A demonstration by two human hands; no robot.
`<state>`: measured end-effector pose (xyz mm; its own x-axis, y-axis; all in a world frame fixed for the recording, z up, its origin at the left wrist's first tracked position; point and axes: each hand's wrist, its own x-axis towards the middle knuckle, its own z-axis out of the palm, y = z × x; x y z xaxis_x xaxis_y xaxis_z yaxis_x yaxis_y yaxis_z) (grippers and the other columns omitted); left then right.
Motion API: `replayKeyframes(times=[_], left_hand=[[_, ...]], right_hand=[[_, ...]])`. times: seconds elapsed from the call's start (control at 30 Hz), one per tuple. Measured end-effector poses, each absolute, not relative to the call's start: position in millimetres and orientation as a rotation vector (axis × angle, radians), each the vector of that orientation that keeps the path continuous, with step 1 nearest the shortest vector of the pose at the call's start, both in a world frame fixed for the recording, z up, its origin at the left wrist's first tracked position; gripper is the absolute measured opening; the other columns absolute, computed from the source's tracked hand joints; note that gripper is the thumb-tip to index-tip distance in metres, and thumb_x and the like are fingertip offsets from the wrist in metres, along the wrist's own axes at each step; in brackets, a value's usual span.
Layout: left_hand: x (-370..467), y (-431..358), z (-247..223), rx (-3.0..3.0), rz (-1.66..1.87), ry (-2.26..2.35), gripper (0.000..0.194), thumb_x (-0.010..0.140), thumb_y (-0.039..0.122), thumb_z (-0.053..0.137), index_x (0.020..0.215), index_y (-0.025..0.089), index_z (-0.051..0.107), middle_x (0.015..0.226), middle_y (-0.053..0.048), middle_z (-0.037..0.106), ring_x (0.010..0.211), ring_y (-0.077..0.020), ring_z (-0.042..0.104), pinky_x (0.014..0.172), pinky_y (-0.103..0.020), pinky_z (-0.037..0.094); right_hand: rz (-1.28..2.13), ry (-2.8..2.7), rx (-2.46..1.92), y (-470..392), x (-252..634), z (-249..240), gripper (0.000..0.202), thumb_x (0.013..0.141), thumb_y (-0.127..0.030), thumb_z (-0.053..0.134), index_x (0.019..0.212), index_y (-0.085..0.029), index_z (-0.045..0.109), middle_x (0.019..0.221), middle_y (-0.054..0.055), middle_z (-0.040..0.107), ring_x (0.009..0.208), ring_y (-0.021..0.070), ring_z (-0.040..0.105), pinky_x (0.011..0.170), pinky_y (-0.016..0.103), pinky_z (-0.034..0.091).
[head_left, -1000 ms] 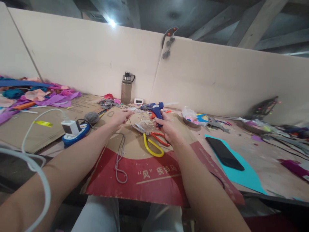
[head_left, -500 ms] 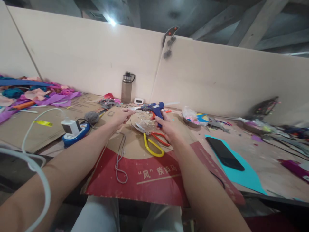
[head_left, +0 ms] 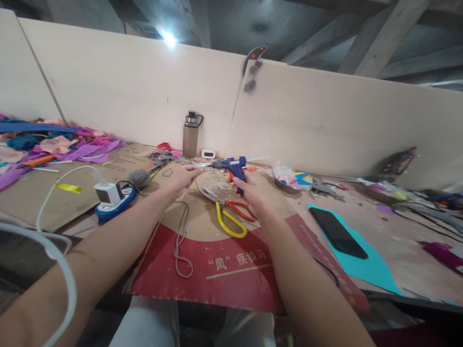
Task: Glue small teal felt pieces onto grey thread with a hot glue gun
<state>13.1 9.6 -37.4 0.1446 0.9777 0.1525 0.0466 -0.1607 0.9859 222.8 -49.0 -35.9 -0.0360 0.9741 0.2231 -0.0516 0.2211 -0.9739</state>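
Well, the glue gun (head_left: 237, 166) sits handle-down in the right grip (head_left: 252, 193).

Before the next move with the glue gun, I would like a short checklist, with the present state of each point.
1. Right hand grips the glue gun by the handle: ok.
2. Left hand has a secure pinch: cannot tell; what it holds is too small.
3. Left fingertips well clear of the gun's front end: not ok, they are close.
4. Scissors resting on the cardboard, in neither hand: ok.
5. Gun heated: cannot tell.
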Motion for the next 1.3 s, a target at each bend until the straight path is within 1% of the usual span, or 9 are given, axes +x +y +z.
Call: replayKeyframes(times=[0.43,0.57,0.7,0.8,0.87,0.93,1.07,1.2,1.3], left_hand=[[13.9,1.6,-29.8,1.386,1.151,0.898,0.03,0.064,0.038,0.074,0.07,0.013,0.058,0.049,0.007,0.035,0.037,-0.0014,0.021,0.039,-0.019,0.008],[13.6,1.1,-30.3,1.364,1.093,0.804,0.029,0.067,0.038,0.073,0.075,0.014,0.059,0.05,0.008,0.034,0.037,-0.0011,0.021,0.038,-0.018,0.007],[16.0,-1.5,-28.6,1.361,1.037,0.712,0.027,0.069,0.037,0.073,0.075,0.014,0.06,0.05,0.008,0.034,0.038,-0.0012,0.023,0.038,-0.018,0.01],[19.9,-7.6,-24.9,1.37,0.991,0.69,0.025,0.068,0.035,0.073,0.076,0.013,0.063,0.052,0.006,0.037,0.039,-0.0011,0.025,0.038,-0.018,0.011],[23.0,-12.7,-22.1,1.374,0.978,0.685,0.026,0.068,0.034,0.074,0.079,0.013,0.065,0.054,0.005,0.04,0.039,-0.0009,0.025,0.038,-0.019,0.01],[25.7,-17.0,-19.7,1.384,0.98,0.68,0.026,0.068,0.034,0.074,0.08,0.012,0.065,0.055,0.004,0.042,0.039,-0.0009,0.025,0.038,-0.02,0.01],[29.3,-20.3,-17.9,1.422,0.991,0.687,0.026,0.069,0.035,0.073,0.079,0.012,0.066,0.057,0.002,0.047,0.039,-0.0014,0.026,0.038,-0.021,0.01],[31.6,-20.6,-18.6,1.455,0.952,0.71,0.026,0.07,0.037,0.071,0.08,0.014,0.066,0.051,0.005,0.04,0.039,-0.0024,0.024,0.039,-0.021,0.009],[33.5,-22.2,-19.0,1.494,0.92,0.73,0.026,0.071,0.039,0.07,0.073,0.014,0.063,0.049,0.005,0.037,0.039,-0.0031,0.024,0.04,-0.022,0.01]], right_hand=[[1.104,-1.249,-0.973,-48.3,225.4,-35.3,0.034,0.066,-0.033,0.062,0.097,-0.023,0.051,0.078,-0.004,0.056,0.053,0.0057,0.039,0.046,0.019,0.027],[1.111,-1.123,-1.051,-39.9,229.8,-39.6,0.031,0.065,-0.033,0.06,0.092,-0.022,0.049,0.078,-0.003,0.058,0.05,0.0058,0.038,0.045,0.019,0.025],[0.966,-1.111,-1.389,-24.2,239.0,-52.0,0.018,0.066,-0.032,0.06,0.076,-0.021,0.05,0.067,0.001,0.057,0.052,0.0109,0.044,0.049,0.025,0.031],[0.631,-1.154,-1.62,-19.6,246.0,-57.1,0.02,0.06,-0.029,0.068,0.067,-0.021,0.051,0.071,0.007,0.058,0.074,0.021,0.055,0.061,0.031,0.038],[0.309,-1.158,-1.704,-22.3,247.1,-54.6,0.021,0.059,-0.027,0.07,0.069,-0.02,0.054,0.087,0.013,0.059,0.095,0.0272,0.053,0.074,0.036,0.04],[0.191,-1.214,-1.586,-28.6,243.9,-47.8,0.018,0.066,-0.029,0.065,0.079,-0.019,0.056,0.098,0.014,0.059,0.101,0.0265,0.051,0.082,0.038,0.04],[0.407,-1.447,-1.154,-44.5,227.6,-32.0,0.022,0.082,-0.036,0.049,0.095,-0.021,0.06,0.094,0.005,0.061,0.084,0.016,0.053,0.08,0.031,0.042],[0.431,-1.523,-1.02,-54.7,214.3,-27.1,0.027,0.083,-0.039,0.051,0.1,-0.024,0.065,0.097,0.004,0.062,0.08,0.0137,0.053,0.076,0.029,0.042],[0.44,-1.54,-0.995,-55.8,211.2,-28.4,0.028,0.08,-0.038,0.056,0.103,-0.025,0.067,0.097,0.003,0.062,0.081,0.0144,0.053,0.076,0.029,0.042]])
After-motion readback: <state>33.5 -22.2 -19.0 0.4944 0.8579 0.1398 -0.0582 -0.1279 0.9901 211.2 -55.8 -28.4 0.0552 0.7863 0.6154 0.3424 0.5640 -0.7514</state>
